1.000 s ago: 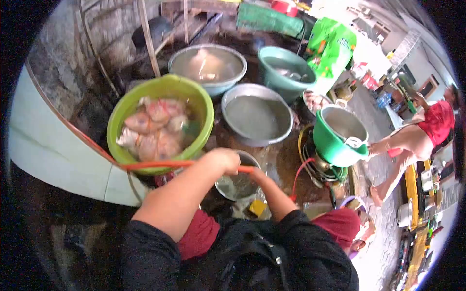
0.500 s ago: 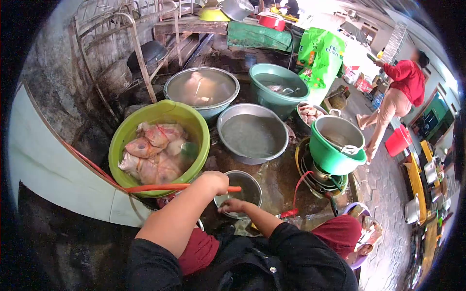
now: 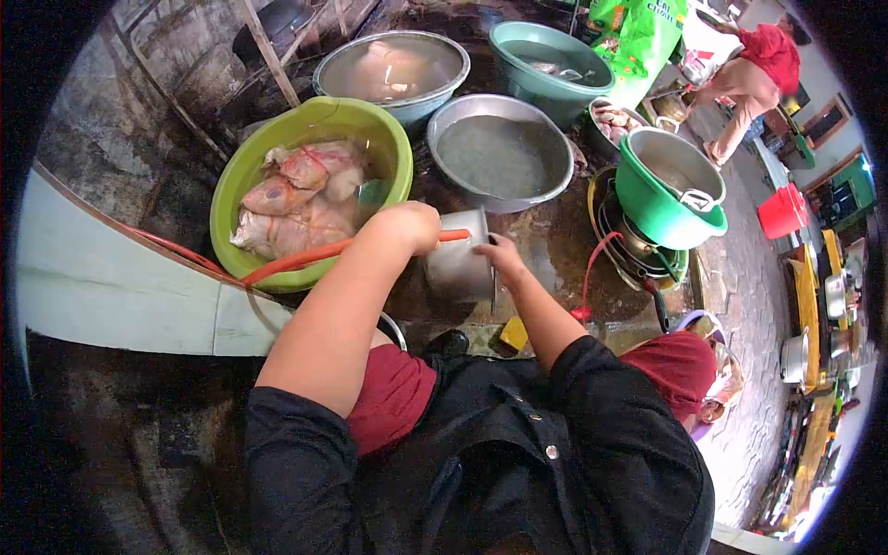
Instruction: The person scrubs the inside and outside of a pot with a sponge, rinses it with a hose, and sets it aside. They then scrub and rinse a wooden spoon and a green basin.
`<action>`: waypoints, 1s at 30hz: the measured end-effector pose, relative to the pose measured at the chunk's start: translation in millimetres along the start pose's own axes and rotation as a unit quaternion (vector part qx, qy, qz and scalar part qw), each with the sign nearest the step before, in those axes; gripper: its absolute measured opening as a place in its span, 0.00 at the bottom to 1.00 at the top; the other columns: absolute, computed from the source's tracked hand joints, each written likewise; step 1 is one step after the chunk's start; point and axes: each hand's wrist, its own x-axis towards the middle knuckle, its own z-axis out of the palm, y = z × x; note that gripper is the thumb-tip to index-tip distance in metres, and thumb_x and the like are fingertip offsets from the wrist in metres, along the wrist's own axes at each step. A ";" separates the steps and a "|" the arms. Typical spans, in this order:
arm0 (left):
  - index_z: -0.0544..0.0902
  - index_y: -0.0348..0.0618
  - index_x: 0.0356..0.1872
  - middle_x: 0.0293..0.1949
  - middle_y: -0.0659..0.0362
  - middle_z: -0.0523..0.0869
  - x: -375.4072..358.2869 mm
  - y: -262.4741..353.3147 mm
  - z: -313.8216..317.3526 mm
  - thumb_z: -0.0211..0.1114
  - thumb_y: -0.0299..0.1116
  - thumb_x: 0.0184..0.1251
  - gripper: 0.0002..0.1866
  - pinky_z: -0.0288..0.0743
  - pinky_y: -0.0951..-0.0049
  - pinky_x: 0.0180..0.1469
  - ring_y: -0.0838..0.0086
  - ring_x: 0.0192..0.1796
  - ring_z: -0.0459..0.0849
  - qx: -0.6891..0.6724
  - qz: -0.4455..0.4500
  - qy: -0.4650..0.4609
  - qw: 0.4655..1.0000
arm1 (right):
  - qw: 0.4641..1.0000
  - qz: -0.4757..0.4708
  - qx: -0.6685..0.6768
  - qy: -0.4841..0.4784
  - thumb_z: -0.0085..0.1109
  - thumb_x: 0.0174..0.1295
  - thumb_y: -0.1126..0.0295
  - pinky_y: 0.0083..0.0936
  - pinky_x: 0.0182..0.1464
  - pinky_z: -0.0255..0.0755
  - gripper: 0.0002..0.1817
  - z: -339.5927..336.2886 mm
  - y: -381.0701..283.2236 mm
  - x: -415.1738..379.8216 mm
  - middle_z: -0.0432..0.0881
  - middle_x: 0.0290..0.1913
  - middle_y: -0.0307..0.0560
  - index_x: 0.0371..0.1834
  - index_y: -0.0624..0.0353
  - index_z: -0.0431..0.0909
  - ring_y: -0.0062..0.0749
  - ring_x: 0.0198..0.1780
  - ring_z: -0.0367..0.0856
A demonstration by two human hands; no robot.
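My left hand is closed around an orange hose, whose open end sticks out to the right over a metal pot. The pot is tipped on its side, its outer wall toward me. At its right edge, my right hand grips the rim, with some fingers hidden. Left of the pot stands a lime-green basin holding large pale-pink fish pieces in water. A grey metal basin of cloudy water sits just beyond the pot.
Farther back are a basin of murky water and a teal tub. To the right, a green basin with a pot inside rests on a stove. A yellow sponge lies near my foot. A person in red stands at upper right.
My right hand has moved from inside the upright pot to its rim, and the pot is now tipped over. The view has tilted downward. The person in red now bends over.
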 end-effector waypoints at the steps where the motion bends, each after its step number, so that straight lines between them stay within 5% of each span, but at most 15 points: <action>1: 0.85 0.41 0.43 0.44 0.49 0.85 -0.2 -0.7 -1.3 0.64 0.40 0.56 0.17 0.75 0.63 0.52 0.60 0.47 0.84 -0.001 -0.002 0.003 1.000 | 0.995 0.010 0.101 -0.016 0.64 0.50 0.73 0.31 0.47 0.75 0.19 -10.3 6.3 -1.2 0.82 0.39 0.48 0.47 0.67 0.77 0.38 0.40 0.81; 3: 0.82 0.46 0.43 0.27 0.55 0.83 0.1 -4.1 -3.0 0.59 0.39 0.63 0.12 0.75 0.61 0.38 0.65 0.31 0.84 0.002 -0.014 0.005 1.000 | 0.982 0.000 0.191 0.005 0.63 0.51 0.73 0.32 0.47 0.75 0.18 -19.8 23.2 -11.3 0.82 0.40 0.48 0.46 0.66 0.77 0.38 0.41 0.81; 7: 0.82 0.48 0.43 0.27 0.55 0.84 9.7 -10.3 2.6 0.58 0.39 0.64 0.12 0.76 0.61 0.39 0.65 0.30 0.84 0.026 -0.004 0.002 1.000 | 0.929 0.006 0.370 0.016 0.63 0.53 0.73 0.35 0.50 0.75 0.17 -40.7 58.5 -8.5 0.82 0.43 0.49 0.46 0.65 0.77 0.39 0.44 0.81; 10: 0.82 0.50 0.45 0.31 0.54 0.85 0.9 -7.5 -4.2 0.59 0.39 0.62 0.12 0.76 0.61 0.43 0.64 0.36 0.84 0.014 -0.018 0.005 1.000 | 0.925 0.004 0.379 0.018 0.62 0.54 0.73 0.35 0.50 0.75 0.16 -52.3 58.6 -8.3 0.82 0.43 0.48 0.46 0.64 0.77 0.39 0.43 0.81; 12: 0.84 0.42 0.45 0.45 0.51 0.85 -0.5 -12.0 -7.2 0.61 0.32 0.56 0.15 0.75 0.64 0.50 0.62 0.47 0.84 0.019 -0.010 0.016 1.000 | 0.931 -0.018 0.364 0.025 0.62 0.53 0.72 0.36 0.48 0.76 0.17 -56.6 51.4 -12.8 0.82 0.43 0.48 0.47 0.64 0.77 0.39 0.41 0.82; 17: 0.84 0.41 0.44 0.45 0.51 0.85 7.8 -24.0 -4.0 0.59 0.31 0.57 0.15 0.76 0.64 0.50 0.62 0.47 0.84 0.013 -0.029 0.060 0.998 | 0.939 -0.013 0.344 0.022 0.60 0.53 0.70 0.34 0.50 0.76 0.17 -70.5 35.9 -20.9 0.83 0.42 0.49 0.46 0.66 0.77 0.37 0.41 0.82; 20: 0.84 0.42 0.44 0.46 0.51 0.85 14.6 -27.2 -4.2 0.59 0.31 0.57 0.15 0.76 0.64 0.50 0.62 0.48 0.84 0.031 -0.035 0.059 0.997 | 0.977 -0.060 0.199 0.054 0.62 0.51 0.71 0.32 0.45 0.77 0.19 -59.6 12.5 -24.9 0.82 0.42 0.51 0.47 0.67 0.76 0.36 0.41 0.81; 22: 0.84 0.42 0.45 0.46 0.51 0.85 14.5 -25.6 -3.7 0.59 0.32 0.57 0.15 0.76 0.64 0.50 0.62 0.48 0.84 0.046 -0.036 0.048 0.997 | 0.995 -0.070 -0.020 0.067 0.62 0.50 0.72 0.30 0.40 0.75 0.17 -42.2 8.9 -14.1 0.82 0.37 0.48 0.43 0.68 0.77 0.33 0.36 0.81; 24: 0.82 0.49 0.46 0.39 0.53 0.85 11.8 -22.4 -3.6 0.61 0.41 0.62 0.14 0.73 0.61 0.50 0.60 0.46 0.82 0.044 -0.054 0.020 0.997 | 0.961 -0.116 -0.248 0.044 0.61 0.49 0.71 0.32 0.38 0.74 0.14 -21.0 17.0 -10.0 0.83 0.32 0.49 0.39 0.67 0.79 0.35 0.34 0.81; 27: 0.82 0.49 0.46 0.38 0.53 0.84 9.5 -17.2 -2.4 0.61 0.41 0.63 0.14 0.73 0.60 0.49 0.61 0.45 0.83 0.034 -0.052 0.000 0.998 | 0.853 -0.192 -0.486 -0.018 0.59 0.47 0.67 0.39 0.39 0.73 0.13 14.6 28.6 -22.4 0.81 0.31 0.57 0.35 0.61 0.79 0.49 0.35 0.81; 28: 0.82 0.49 0.46 0.38 0.53 0.84 10.6 -16.6 -1.2 0.61 0.41 0.63 0.14 0.73 0.60 0.49 0.61 0.45 0.83 0.035 -0.052 -0.003 0.998 | 0.845 -0.169 -0.508 -0.025 0.59 0.46 0.65 0.43 0.40 0.72 0.13 22.1 37.2 -26.4 0.81 0.32 0.59 0.33 0.60 0.79 0.55 0.38 0.79; 30: 0.82 0.48 0.46 0.38 0.53 0.85 13.4 -17.3 2.1 0.62 0.42 0.63 0.14 0.73 0.60 0.49 0.62 0.44 0.83 0.019 -0.047 -0.013 0.999 | 0.842 -0.176 -0.502 -0.094 0.62 0.49 0.59 0.39 0.37 0.72 0.16 29.3 53.6 -26.4 0.80 0.28 0.55 0.33 0.61 0.78 0.51 0.32 0.79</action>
